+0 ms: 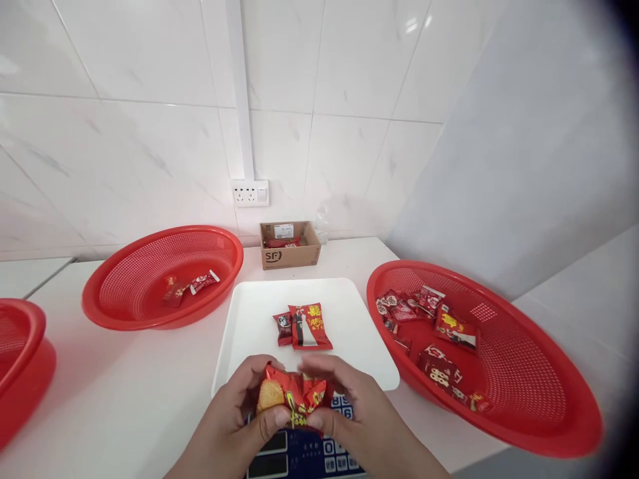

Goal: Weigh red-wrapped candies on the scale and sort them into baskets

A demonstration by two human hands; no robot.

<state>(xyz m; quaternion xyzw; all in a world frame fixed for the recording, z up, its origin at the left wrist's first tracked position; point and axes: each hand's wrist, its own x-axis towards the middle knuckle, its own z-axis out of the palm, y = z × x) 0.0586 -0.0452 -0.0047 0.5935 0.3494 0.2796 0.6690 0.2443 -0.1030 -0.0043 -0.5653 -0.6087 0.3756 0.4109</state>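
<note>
Between my left hand and my right hand is a red snack packet with yellow lettering and a picture of a round biscuit. Both hands are closed around its sides, thumbs pressed on the near face. They hold it above the front of a scale, whose blue keypad is partly hidden by my hands. Just beyond lies a white tray. On it rest a larger red packet with yellow print and a small dark red packet, side by side and touching.
To the right stands a red plastic basket with several red packets. Another red basket at the left holds a few packets, and part of a third basket shows at the left edge. A cardboard box with red packets sits by the wall.
</note>
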